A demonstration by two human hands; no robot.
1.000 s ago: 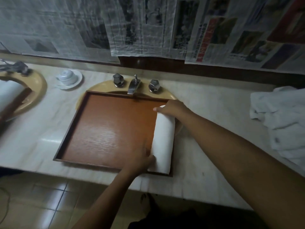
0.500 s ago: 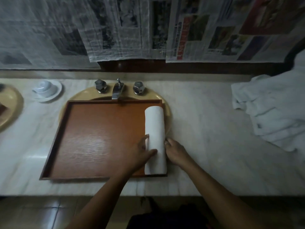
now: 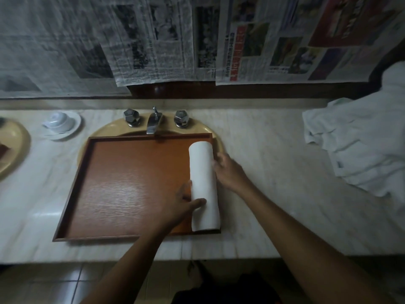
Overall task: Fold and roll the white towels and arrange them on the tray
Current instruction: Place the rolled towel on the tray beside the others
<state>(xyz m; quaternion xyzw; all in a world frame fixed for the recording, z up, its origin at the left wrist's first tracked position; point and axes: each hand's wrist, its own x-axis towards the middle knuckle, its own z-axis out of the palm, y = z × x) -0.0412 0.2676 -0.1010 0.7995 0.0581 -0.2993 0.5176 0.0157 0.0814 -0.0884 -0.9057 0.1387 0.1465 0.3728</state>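
on the tray, along its right edge, lies the rolled towel, left hand gripping its near end, right hand pushing its side with loose fingers, likely to line it up.

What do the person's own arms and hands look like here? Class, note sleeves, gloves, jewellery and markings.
Both arms are bare: the left forearm and right forearm show no sleeve down to the picture's lower edge. The left hand and right hand wear no gloves. No watch, bracelet, ring or marking can be made out, though the dim picture could hide a thin one.
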